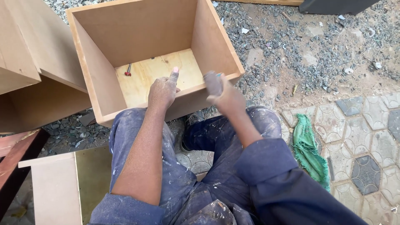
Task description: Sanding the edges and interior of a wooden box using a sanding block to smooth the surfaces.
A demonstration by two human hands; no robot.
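An open wooden box (96,79) with fibreboard walls and a plywood bottom stands on the gravel in front of my knees. My left hand (163,91) rests on its near wall, fingers curled, thumb stretched up over the edge. My right hand (221,89) is at the same near wall further right, blurred, closed around something small with a bit of teal showing at the top; what it is cannot be made out. A red-handled tool (128,71) lies on the box's bottom near the back left.
More fibreboard boxes (25,54) stand to the left. A loose board (56,191) lies at lower left beside a dark wooden piece (16,160). A green rag (310,150) lies on the patterned paving (366,137) at right. Gravel surrounds the box.
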